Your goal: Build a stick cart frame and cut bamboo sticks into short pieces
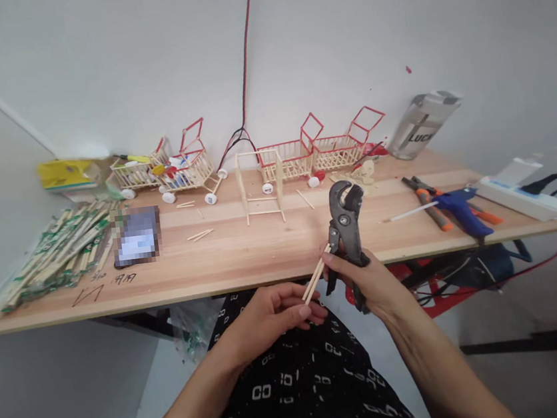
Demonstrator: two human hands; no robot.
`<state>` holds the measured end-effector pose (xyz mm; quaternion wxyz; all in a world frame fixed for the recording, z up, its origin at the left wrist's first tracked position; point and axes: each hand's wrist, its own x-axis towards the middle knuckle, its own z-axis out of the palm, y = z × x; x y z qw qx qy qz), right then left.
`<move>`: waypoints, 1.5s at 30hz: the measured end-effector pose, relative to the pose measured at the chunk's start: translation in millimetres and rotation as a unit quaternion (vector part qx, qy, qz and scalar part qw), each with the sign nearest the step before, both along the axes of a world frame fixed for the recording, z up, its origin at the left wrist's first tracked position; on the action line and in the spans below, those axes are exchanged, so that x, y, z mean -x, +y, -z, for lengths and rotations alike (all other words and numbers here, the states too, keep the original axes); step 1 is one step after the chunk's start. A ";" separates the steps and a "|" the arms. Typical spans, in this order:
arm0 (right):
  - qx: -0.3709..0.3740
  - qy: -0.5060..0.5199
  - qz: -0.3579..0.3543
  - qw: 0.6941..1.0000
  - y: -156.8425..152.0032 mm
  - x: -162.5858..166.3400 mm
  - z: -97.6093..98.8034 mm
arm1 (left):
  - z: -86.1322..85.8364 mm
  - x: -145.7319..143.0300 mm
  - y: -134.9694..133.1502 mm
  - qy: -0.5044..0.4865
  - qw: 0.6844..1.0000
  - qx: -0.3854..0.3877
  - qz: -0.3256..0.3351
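Note:
My right hand (361, 277) is closed around the handles of a black pipe cutter (344, 218), its hooked jaw pointing up. Between the thumb and fingers of my left hand (284, 309) are the lower ends of two thin wooden sticks (316, 277). The sticks slant up to my right fingertips, which seem to touch their upper ends. Both hands are just in front of the table edge, above my lap. Beyond them on the table stands an open frame of wooden sticks (263, 200).
Small stick carts (286, 161) with red rims line the wall. Wrapped chopsticks (66, 250) and a phone (137, 235) lie at left. A blue glue gun (460, 212), orange-handled pliers (434, 208) and a white power strip (523, 198) lie at right. Short sticks (199, 235) are scattered mid-table.

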<state>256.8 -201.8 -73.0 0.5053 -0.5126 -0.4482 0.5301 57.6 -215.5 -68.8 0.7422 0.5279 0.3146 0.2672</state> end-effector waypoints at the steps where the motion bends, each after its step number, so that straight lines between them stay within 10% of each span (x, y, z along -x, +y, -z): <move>1: 0.000 0.002 -0.002 1.000 0.4 -0.5 0.8 | 0.8 1.2 -0.8 0.017 1.000 -0.015 -0.010; 12: 0.008 -0.020 -0.016 1.000 -2.5 2.8 -2.5 | -2.8 -4.1 -8.5 0.103 0.987 -0.078 -0.092; 19: 0.001 -0.053 0.007 0.999 -3.5 6.8 -4.9 | 7.1 -4.4 -13.5 0.200 0.933 -0.257 -0.151; 27: 0.023 -0.100 0.027 0.994 -6.0 11.8 -9.6 | 16.1 -7.7 -17.0 0.052 0.970 -0.149 -0.185; 45: 0.014 -0.056 0.013 0.998 -4.9 14.2 -5.4 | 14.8 -2.3 -19.5 0.071 0.946 -0.259 -0.180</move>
